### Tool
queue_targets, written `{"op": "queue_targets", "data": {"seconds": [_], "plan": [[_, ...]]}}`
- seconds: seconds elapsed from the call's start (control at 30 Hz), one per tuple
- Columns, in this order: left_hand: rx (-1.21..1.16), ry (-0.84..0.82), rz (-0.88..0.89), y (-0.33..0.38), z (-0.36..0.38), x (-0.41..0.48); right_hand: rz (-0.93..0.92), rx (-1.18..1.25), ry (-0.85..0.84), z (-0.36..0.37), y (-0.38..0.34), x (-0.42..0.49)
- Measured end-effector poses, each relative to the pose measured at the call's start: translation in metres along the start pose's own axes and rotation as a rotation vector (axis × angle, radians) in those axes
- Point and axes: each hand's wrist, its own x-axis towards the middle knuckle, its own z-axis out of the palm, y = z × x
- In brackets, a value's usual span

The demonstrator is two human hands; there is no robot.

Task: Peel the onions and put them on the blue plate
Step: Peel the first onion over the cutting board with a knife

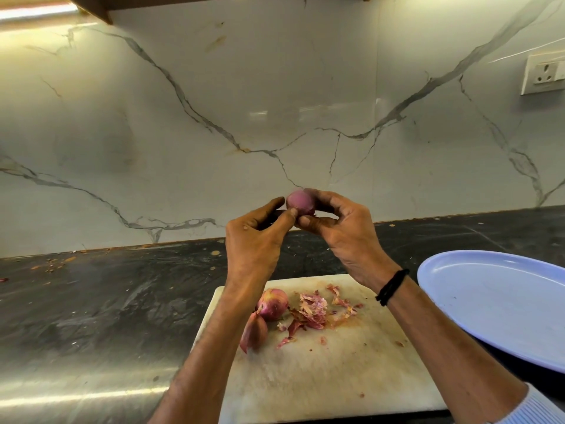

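Observation:
Both hands are raised above the counter, holding one small purple onion (299, 201) between them. My right hand (339, 231) cups it from the right, fingers curled around it. My left hand (260, 237) pinches at its left side with thumb and fingertips. On the white cutting board (330, 371) below lie two unpeeled onions (273, 304), (254, 330), partly hidden by my left forearm, beside a heap of dry pink peels (315, 310). The blue plate (501, 304) sits at the right with nothing on it.
The dark stone counter (91, 301) runs left and behind the board, with small scraps near the marble wall (275, 102). A wall socket (542, 75) is at the upper right. A black band is on my right wrist.

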Motion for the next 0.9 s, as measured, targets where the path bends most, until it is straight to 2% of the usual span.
{"op": "queue_targets", "data": {"seconds": [0.23, 0.53, 0.9], "plan": [[-0.040, 0.018, -0.044, -0.0013, 0.0001, 0.0009, 0.000, 0.063, -0.043, 0.0000, 0.0023, 0.0015], [-0.376, -0.010, -0.266, -0.0005, 0.0017, 0.0018, -0.055, -0.034, -0.031, 0.0004, 0.0043, 0.0013], [-0.315, 0.030, -0.227, -0.0026, 0.0044, 0.0010, -0.034, -0.084, -0.056, 0.0019, 0.0099, 0.0002]]}}
